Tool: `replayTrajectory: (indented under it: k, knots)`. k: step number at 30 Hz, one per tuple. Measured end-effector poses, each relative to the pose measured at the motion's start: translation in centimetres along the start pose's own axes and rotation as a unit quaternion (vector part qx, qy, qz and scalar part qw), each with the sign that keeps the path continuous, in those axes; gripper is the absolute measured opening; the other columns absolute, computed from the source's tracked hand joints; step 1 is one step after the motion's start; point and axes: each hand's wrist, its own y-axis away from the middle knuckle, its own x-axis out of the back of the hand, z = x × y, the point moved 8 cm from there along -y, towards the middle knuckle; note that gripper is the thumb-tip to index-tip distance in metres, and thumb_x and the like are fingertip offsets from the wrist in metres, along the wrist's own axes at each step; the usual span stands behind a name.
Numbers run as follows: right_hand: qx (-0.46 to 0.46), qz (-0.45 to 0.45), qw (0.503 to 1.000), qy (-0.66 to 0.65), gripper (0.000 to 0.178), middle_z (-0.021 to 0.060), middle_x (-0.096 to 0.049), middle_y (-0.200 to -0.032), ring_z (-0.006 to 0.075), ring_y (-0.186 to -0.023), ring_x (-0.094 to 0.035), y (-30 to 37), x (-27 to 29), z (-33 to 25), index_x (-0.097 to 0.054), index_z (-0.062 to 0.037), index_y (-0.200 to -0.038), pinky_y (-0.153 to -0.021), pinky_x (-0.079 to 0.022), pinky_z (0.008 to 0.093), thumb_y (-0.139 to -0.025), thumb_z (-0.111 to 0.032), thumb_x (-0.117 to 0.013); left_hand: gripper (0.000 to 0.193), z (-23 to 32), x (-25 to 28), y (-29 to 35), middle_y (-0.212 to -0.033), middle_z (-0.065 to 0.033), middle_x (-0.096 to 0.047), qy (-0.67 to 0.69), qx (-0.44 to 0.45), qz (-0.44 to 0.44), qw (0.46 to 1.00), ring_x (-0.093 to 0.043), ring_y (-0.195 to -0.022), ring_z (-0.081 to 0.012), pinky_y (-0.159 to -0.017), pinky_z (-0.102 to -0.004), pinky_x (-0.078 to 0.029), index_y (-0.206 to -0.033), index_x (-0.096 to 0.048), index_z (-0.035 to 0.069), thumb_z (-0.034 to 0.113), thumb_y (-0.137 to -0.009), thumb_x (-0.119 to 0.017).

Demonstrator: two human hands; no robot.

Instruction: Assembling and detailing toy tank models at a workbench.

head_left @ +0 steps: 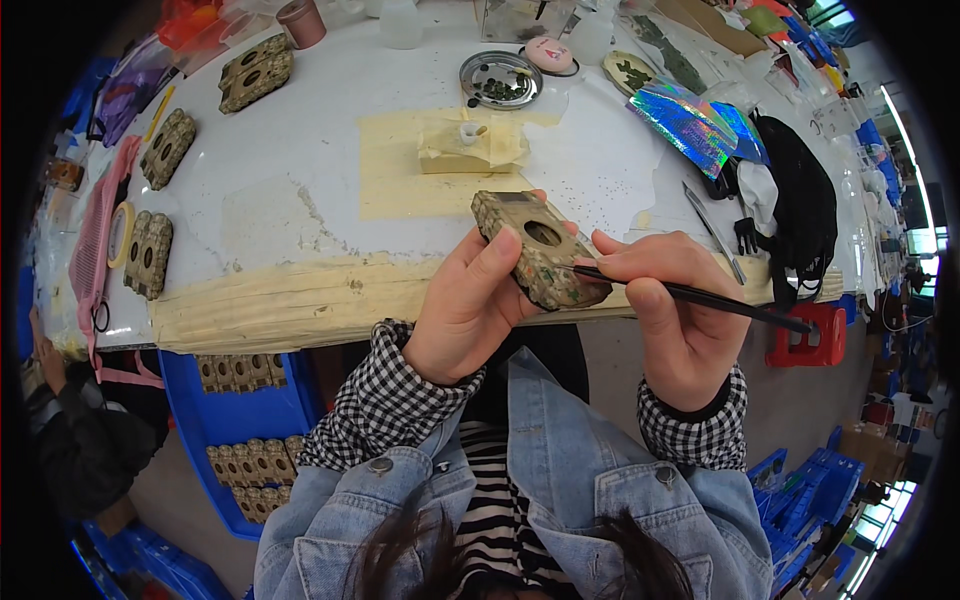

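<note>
My left hand point(462, 305) is closed round a camouflage-patterned casing point(545, 240) with an oval opening, held tilted above the table's front edge. In my right hand point(685, 315) are slim black tweezers point(715, 298), pinched between thumb and fingers. Their tip meets the casing's mottled face just below the oval opening. Beyond the casing stands a small tape-covered block point(470, 158) with a little white cup point(468, 132) on top. Farther back, a round metal dish point(500, 92) holds small dark green bits.
More camouflage casings point(168, 150) lie on the table's left side. A blue tray point(215, 420) with rows of similar casings sits below the edge. Metal tweezers point(715, 232), shiny holographic film point(690, 128) and a black bag point(797, 205) lie to the right. Another person's arm point(75, 400) shows at far left.
</note>
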Motion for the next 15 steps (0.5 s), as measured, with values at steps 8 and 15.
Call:
replayTrajectory:
  k: [8,15]
  knots:
    - [0.006,-0.002,1.0,0.007,0.012,0.0137,-0.065,-0.085,0.0219,-0.079,-0.062,0.05,0.05,0.01,-0.065,0.0052,-0.093,-0.089,-0.052,0.04,-0.086,-0.004,-0.063,0.06,-0.03,0.01,-0.02,-0.134,-0.0161,-0.046,0.003,-0.003,0.004,1.0,-0.048,-0.123,-0.0249,-0.104,-0.042,-0.041,-0.143,-0.023,0.004,0.043,-0.099,-0.035]
    - [-0.003,0.001,1.0,-0.001,0.013,0.014,-0.065,-0.085,0.0213,-0.079,-0.062,0.2,0.1,0.11,-0.065,0.0054,-0.093,-0.089,-0.051,0.0402,-0.086,-0.005,-0.063,0.06,0.01,0.01,-0.03,-0.134,-0.0162,-0.046,0.0,0.0,0.002,1.0,-0.048,-0.124,-0.0249,-0.104,-0.0417,-0.04,-0.144,-0.023,0.004,0.042,-0.099,-0.035]
